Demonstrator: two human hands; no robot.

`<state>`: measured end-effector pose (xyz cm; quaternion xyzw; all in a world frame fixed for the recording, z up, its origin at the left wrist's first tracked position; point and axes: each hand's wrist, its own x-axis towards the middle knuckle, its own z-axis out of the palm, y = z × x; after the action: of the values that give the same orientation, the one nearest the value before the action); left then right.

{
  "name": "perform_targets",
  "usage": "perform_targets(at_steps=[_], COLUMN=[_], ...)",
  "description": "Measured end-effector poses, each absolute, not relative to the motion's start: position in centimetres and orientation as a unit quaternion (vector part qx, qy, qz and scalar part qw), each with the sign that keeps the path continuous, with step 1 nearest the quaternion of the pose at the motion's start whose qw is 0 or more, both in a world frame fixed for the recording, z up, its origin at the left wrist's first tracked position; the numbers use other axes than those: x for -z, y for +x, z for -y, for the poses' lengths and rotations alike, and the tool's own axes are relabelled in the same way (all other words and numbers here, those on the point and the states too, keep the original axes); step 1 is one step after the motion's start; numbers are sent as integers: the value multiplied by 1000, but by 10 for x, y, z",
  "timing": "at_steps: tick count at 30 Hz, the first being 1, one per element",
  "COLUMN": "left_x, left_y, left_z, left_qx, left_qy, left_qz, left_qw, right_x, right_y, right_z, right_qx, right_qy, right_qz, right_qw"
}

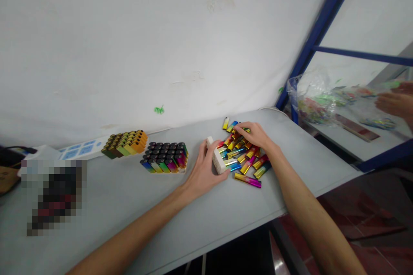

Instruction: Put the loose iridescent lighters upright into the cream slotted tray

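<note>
My left hand (206, 165) is wrapped round a white tray (218, 161) that is tipped on its side, with a few shiny cylinders in its open side. A loose pile of metallic, multicoloured lighter-like cylinders (248, 165) lies to the right of it. Over the back of this pile, my right hand (251, 133) has its fingers closed at a gold piece. Left of my left hand, a block of upright coloured pieces with black tops (166, 154) stands in a white tray. Farther left is another block of gold and orange pieces (125, 142).
A white power strip (85, 148) runs along the wall at the left, and a pixelated dark object (58, 197) lies before it. At the right, beyond a blue metal frame (309, 47), are a clear plastic bag (314, 103) and another person's hands (395, 101).
</note>
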<state>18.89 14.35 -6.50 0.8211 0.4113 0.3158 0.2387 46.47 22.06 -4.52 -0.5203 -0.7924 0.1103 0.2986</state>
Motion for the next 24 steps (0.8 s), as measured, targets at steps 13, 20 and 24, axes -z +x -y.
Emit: perform_targets(at_steps=[13,20,24], left_x=[69,72,73], left_y=[190,190,190], left_z=[-146,-150,-148], left_qx=[-335,-352,-335], left_qy=[801,794,804], left_qz=[-416,-410,-415], left_qw=[269,278,263], right_x=[34,52,57], right_y=[426,359,361], right_z=[-204,-171,-171], right_qx=[-43,-30,-11], right_qy=[-511,-499,-479], right_qz=[813,860,874], right_qw=[277,100,79])
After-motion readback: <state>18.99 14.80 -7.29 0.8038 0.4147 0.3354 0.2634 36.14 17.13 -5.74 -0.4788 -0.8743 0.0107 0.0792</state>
